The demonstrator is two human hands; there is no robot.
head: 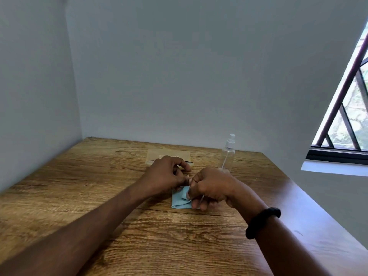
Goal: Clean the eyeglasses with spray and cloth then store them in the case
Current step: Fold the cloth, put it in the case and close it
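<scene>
My left hand point(165, 174) and my right hand point(213, 186) meet over the middle of the wooden table point(99, 196). A light blue cloth point(179, 201) lies bunched under them, and my right fingers pinch a fold of it. The eyeglasses point(202, 198) are almost entirely hidden; only a thin pale arm shows below my right fingers. My left fingers are closed on the hidden part of the glasses. A clear spray bottle point(228, 154) with a white nozzle stands upright just behind my right hand. A flat tan case point(159, 153) lies behind my left hand.
The table stands in a corner, with grey walls to the left and behind. Its right edge point(310, 198) runs diagonally beside a barred window point(342, 116). A black band point(262, 222) is on my right wrist.
</scene>
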